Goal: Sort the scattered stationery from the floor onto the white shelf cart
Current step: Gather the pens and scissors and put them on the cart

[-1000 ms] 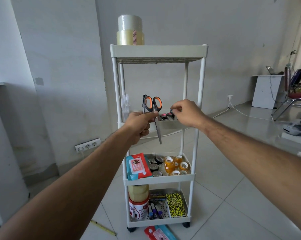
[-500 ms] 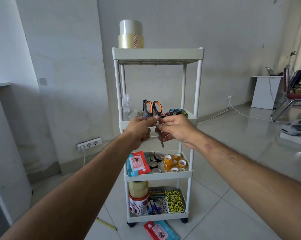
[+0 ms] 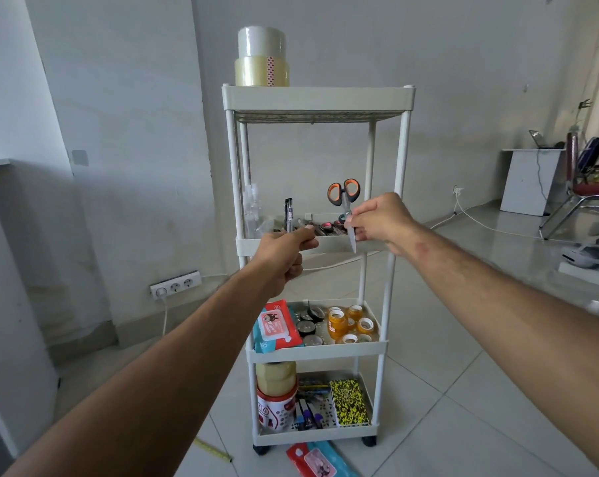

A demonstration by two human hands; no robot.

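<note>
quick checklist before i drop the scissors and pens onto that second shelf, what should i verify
1. Right hand has a firm hold on the scissors: ok, it pinches the blades, handles up.
2. Scissor blades closed: ok, they show as one point aimed down.
3. Left hand secure on the pens: ok, fingers curled round them, pens upright.
4. Free spot on the second shelf: cannot tell, small items already lie there and the rim hides the tray floor.
5. White shelf cart steady: cannot tell, it stands on wheels.
6. Floor cleared: not ok, a red and blue pack lies by the wheels.
</note>
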